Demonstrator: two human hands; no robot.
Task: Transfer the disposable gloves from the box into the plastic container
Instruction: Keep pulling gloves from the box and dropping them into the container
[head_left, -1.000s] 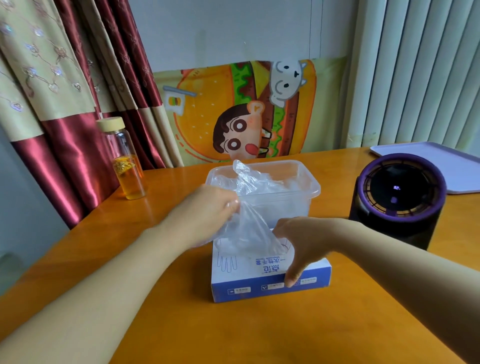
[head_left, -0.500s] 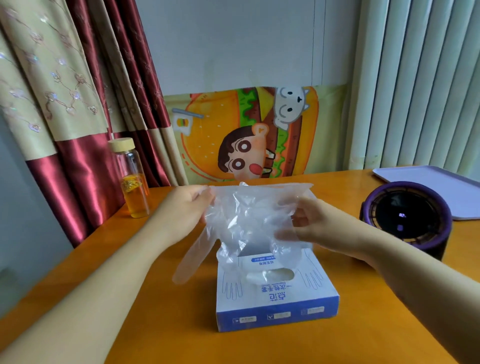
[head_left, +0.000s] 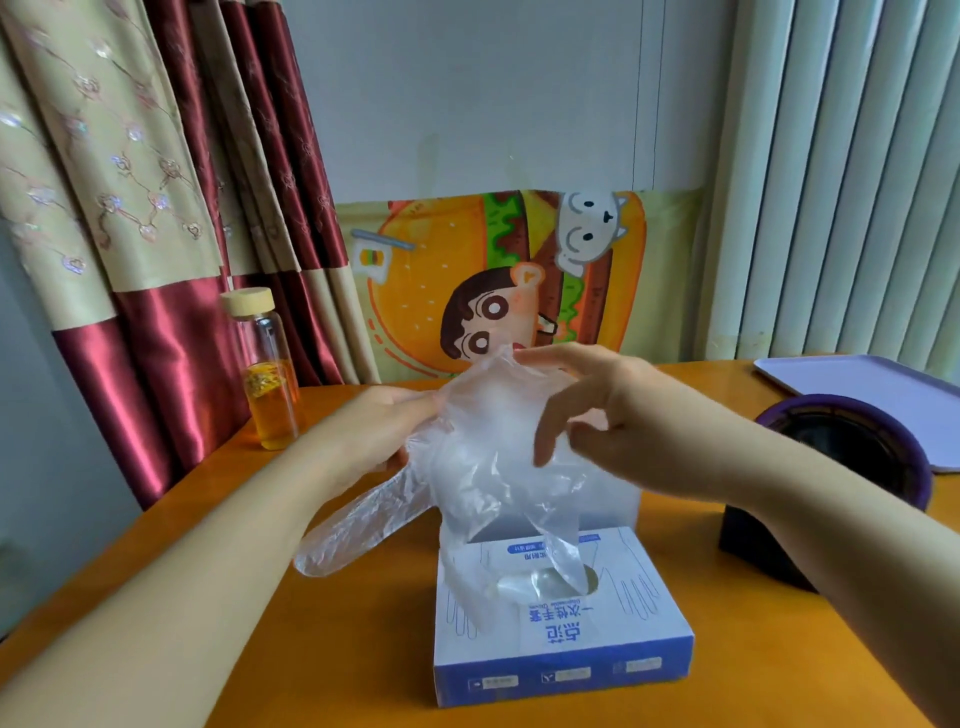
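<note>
**Glove bunched above the box**

The right hand (head_left: 618, 415) has closed in toward the left hand (head_left: 379, 431), bunching the clear glove (head_left: 483, 467) that both grip. The glove hangs over the blue box (head_left: 566, 670), one finger trailing into its opening, in front of the plastic container (head_left: 621, 501).

An orange table (head_left: 337, 649) bears a blue-and-white glove box (head_left: 563, 639), a clear container (head_left: 621, 499) at its 12 o'clock, a bottle (head_left: 265, 374) at 10, a purple-rimmed cylinder (head_left: 852, 452) at 3, a lavender tray (head_left: 872, 384) at 2.
</note>
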